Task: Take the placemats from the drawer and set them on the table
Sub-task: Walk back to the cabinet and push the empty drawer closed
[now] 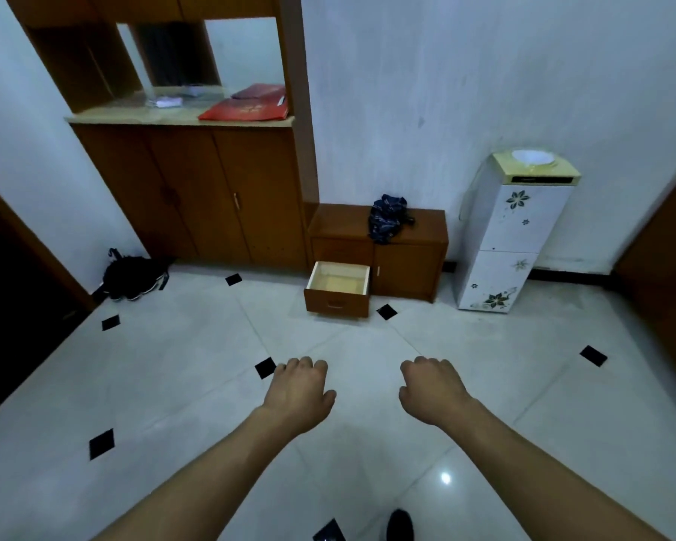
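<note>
You are standing on the tiled floor (180, 384), facing the low cabinet (406, 247) against the wall; everything below is placed from that cabinet.

- Tall cupboard (196, 197): just left of the low cabinet, touching its side. Red folders (246, 109) are lying on its counter.
- Water dispenser (512, 232): just right of the low cabinet, upright.
- Dark cloth (389, 222): bunched on the cabinet top, spilling over the front edge.
- Drawer (338, 287): the cabinet's lower left one, hanging pulled out toward you. Its long axis is running front to back, handle end pointing at you. Likely left out for reaching in from above.
- Placemats: none showing. The drawer's pale bottom is looking bare, though I cannot tell for sure; no table in view either.
- Left hand (299, 392) and right hand (432, 390): well in front of the cabinet, hovering over the floor, knuckles up, fingers loosely curled, gripping nothing. Probably readying to reach.
</note>
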`<state>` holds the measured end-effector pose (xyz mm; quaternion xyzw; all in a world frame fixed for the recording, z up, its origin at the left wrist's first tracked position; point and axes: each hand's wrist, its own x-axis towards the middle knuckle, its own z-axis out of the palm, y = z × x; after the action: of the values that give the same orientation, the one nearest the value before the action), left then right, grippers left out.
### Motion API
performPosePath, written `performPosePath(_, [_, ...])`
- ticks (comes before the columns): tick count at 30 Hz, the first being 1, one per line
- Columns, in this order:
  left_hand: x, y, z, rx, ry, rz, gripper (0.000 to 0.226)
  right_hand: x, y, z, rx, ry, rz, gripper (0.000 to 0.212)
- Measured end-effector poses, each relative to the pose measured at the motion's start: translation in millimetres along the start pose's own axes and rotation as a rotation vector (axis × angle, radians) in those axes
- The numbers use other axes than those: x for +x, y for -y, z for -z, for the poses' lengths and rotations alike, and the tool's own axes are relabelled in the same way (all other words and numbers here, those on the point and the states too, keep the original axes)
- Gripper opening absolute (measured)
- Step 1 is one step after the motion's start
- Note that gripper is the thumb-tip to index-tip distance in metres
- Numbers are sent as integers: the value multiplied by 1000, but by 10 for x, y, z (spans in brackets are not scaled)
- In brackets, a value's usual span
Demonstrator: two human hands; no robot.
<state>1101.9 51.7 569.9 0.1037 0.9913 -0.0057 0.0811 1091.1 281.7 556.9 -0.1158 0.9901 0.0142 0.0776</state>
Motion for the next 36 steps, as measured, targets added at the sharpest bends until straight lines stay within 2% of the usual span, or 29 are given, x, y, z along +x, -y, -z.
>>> performPosePath(5, [930, 233, 120, -11, 14, 53, 38, 1114, -221, -37, 27, 22, 43, 21])
performPosePath(11, [1944, 633, 311, -11, 53, 216, 36, 2523, -319, 95, 46, 23, 156, 23])
performPosePath(18, [2873, 1059, 396, -74, 84, 306, 39, 3718, -338, 213, 95, 36, 223, 19])
performPosePath(25, [4103, 1779, 328, -68, 96, 234, 39, 4927, -178, 179, 97, 57, 162, 28])
performPosePath(31, [5287, 2480, 278, -33, 109, 83, 39, 5941, -43, 134, 118, 79, 21, 24])
performPosePath(36, [6130, 2738, 235, -4, 160, -53, 39, 6426, -113, 64, 206, 96, -120, 27])
